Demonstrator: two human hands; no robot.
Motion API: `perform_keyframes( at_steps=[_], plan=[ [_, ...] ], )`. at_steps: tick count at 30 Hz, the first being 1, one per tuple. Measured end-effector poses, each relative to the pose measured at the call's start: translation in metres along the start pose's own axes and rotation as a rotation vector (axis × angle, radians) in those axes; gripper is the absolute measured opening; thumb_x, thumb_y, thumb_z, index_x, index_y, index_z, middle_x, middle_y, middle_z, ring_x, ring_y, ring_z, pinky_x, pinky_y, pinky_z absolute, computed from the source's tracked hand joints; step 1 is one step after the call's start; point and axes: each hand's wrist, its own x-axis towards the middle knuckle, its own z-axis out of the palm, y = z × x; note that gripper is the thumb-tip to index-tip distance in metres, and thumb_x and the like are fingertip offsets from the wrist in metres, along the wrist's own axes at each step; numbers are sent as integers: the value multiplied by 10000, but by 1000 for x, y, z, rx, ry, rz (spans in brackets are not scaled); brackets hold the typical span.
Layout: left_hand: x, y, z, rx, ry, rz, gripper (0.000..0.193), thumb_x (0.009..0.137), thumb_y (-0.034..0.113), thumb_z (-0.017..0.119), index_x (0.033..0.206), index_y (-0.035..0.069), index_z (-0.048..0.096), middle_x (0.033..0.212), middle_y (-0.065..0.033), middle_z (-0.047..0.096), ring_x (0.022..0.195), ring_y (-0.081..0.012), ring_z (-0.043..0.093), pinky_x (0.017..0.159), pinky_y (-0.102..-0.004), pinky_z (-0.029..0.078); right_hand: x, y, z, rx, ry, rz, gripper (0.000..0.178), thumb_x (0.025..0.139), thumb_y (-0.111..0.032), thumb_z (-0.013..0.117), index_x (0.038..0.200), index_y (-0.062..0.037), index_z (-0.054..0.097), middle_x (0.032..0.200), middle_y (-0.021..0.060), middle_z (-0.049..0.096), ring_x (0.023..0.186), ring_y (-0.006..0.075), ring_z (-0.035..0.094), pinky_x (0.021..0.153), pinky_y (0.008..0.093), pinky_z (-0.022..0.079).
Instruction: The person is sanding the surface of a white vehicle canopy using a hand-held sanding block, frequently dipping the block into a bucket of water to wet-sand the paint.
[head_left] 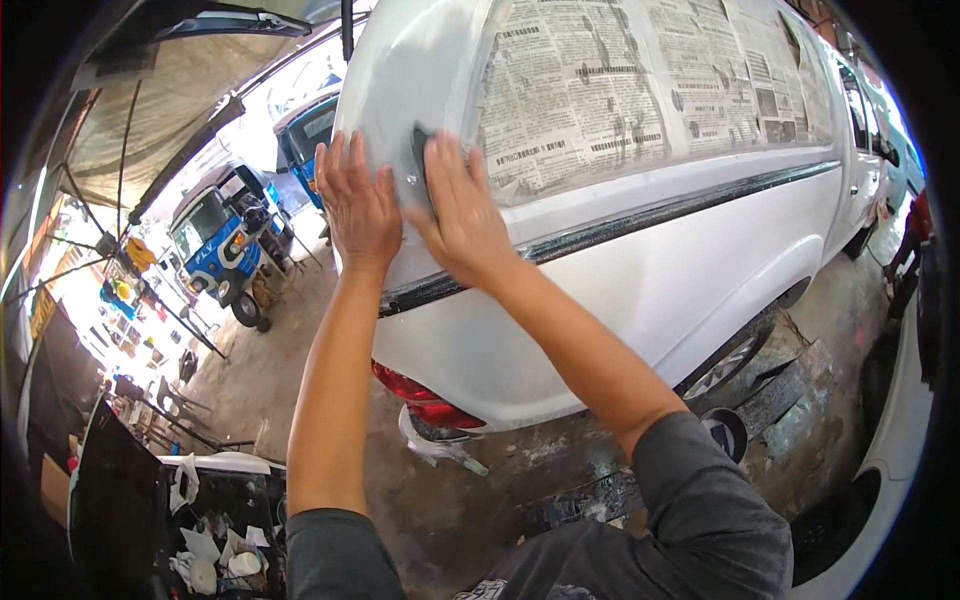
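Dark pad (420,152), long axis roughly 12-to-6 — gripped, 10 o'clock of nearer right hand (462,210); left hand (360,205) flat on white bodywork (415,60).

I count: two bare hands, my left hand (360,212) and my right hand (463,215); two dark grey sleeves (340,555); one white vehicle body (640,290) masked with newspaper (570,95); one dark flat pad (420,160); one long black trim strip (640,222); one red plastic tail lamp (425,402); two small blue vehicles (222,252)

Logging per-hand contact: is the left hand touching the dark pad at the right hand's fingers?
Apart. The head view shows white body panel between the left hand and the dark pad by the right hand.
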Motion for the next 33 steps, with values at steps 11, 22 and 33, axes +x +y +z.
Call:
perform_keyframes(
  at_steps=[11,22,33],
  plan=[
    [-4,-8,-3,14,9,-5,552,1038,245,544,1538,75,386,1568,-163,338,1499,-410,226,1241,-531,219,69,22,28,-86,323,88,661,1025,-280,564,1440,196,369,1508,418,372,1469,542,303,1203,651,181],
    [-7,-11,3,-33,40,15,576,999,181,594,1527,68,392,1546,-171,376,1486,-413,259,1231,-543,223,23,-19,31,-144,259,154,721,1010,-370,578,1379,230,424,1425,432,458,1366,554,433,1180,624,275],
    [-3,-7,3,-15,34,15,559,1002,189,598,1516,81,403,1541,-161,380,1472,-404,287,1222,-528,254,-81,12,-96,-278,-495,-35,681,997,-318,603,1502,87,391,1608,260,361,1515,380,324,1259,535,203]
  ],
)
